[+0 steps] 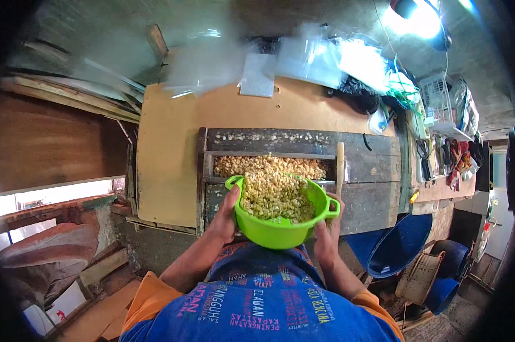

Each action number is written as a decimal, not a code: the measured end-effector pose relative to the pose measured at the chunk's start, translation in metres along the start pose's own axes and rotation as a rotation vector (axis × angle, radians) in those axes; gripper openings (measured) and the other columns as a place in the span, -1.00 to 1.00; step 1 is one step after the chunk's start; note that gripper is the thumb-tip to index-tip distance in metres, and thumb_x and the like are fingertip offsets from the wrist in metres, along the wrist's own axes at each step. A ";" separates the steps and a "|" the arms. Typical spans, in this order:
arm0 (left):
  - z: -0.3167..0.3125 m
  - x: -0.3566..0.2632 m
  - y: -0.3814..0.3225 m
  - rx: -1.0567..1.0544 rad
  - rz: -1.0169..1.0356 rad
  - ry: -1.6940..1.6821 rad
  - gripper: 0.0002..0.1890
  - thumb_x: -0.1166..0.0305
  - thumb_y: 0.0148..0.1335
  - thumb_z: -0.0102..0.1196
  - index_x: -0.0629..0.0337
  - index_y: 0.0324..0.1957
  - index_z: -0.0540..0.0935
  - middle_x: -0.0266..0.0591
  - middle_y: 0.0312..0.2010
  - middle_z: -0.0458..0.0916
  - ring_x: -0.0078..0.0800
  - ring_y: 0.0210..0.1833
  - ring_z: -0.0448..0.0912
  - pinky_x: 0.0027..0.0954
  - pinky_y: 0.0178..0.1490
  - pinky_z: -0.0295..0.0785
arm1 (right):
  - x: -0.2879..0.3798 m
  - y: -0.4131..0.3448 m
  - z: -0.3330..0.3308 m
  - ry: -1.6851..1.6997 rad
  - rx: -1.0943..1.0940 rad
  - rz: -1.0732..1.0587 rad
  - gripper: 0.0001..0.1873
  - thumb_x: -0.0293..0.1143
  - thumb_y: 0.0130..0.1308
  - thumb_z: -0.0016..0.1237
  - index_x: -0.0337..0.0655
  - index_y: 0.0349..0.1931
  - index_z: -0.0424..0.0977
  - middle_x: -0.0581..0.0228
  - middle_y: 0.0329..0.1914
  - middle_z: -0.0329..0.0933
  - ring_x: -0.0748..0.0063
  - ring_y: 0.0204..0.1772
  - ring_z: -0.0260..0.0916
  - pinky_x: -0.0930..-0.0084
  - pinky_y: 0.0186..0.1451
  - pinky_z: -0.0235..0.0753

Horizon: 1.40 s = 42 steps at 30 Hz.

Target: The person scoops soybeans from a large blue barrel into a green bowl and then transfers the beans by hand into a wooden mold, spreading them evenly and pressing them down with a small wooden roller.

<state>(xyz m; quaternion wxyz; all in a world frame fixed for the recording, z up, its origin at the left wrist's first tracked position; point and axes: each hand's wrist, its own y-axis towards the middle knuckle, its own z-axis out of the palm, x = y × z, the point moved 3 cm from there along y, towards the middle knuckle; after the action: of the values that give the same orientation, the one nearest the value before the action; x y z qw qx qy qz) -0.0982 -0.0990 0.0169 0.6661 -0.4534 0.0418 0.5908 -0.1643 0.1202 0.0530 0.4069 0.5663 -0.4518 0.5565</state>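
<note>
Before my body I hold a bright green plastic basin point(274, 233) with two loop handles, tipped away from me. My left hand point(227, 216) grips its left side near one handle, and my right hand point(329, 228) grips the right side below the other. Inside it lies a mass of small yellow-green beans point(279, 201), perhaps soybeans. Similar pale beans point(270, 166) fill much of a long slot in a dark wooden frame point(368, 192) beyond the basin's rim. From the basin, the beans appear to run continuously into the slot. The basin hides the slot's near edge.
A pale wooden stick point(340, 166) lies across the frame's right part. The frame rests on a plywood tabletop point(167, 162). Clear plastic sheets point(308, 60) lie along the back. Blue plastic tubs point(398, 246) stand low at right, and a lit lamp point(420, 21) hangs above.
</note>
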 end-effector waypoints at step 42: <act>-0.059 -0.007 -0.023 -0.049 0.169 -0.043 -0.34 -0.13 0.39 -0.20 0.18 0.32 0.32 -0.14 0.25 0.43 -0.31 0.27 0.43 -0.23 0.34 0.30 | -0.014 0.005 0.050 0.077 0.225 0.102 -0.09 0.10 0.22 0.13 -0.26 0.34 -0.06 0.08 0.23 0.21 0.27 0.29 0.16 0.30 0.36 0.18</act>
<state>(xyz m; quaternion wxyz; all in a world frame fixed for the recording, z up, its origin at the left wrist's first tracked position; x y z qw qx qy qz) -0.0530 -0.1401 -0.0008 0.6032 -0.4516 0.0509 0.6555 -0.1557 0.0712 0.0365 0.3290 0.5630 -0.3986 0.6449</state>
